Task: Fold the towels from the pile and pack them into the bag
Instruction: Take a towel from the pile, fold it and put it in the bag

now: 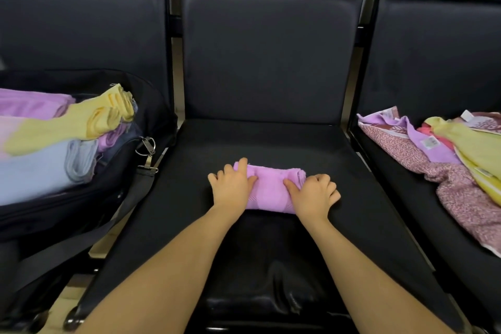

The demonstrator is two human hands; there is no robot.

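1. Labels: a small white tag (429,141) shows on a purple towel in the pile; its print is too blurred to read. No other writing legible.
2. Purple towel (269,189), folded into a compact block, lies on the middle seat (271,138) near its front half. Long axis runs left to right across the seat; layered folded edges show at its right end.
3. Left hand (230,187) rests on the towel's left end, fingers curled over the far corner, thumb pressed onto the top face.
4. Right hand (314,192) holds the right end, fingers curled round the side, thumb lying on the top face.
5. Bag (130,171), dark, stands open on the left seat, its strap (81,241) hanging off the front edge. Inside lie folded towels (54,138): purple, yellow and pale blue, ends towards the middle seat.
6. Pile of unfolded towels (447,165) sprawls on the right seat: floral pink, purple, red, yellow.
7. Room: bare seat surface lies all around the folded towel, widest behind it towards the backrest (271,57). Metal gaps separate the three seats.
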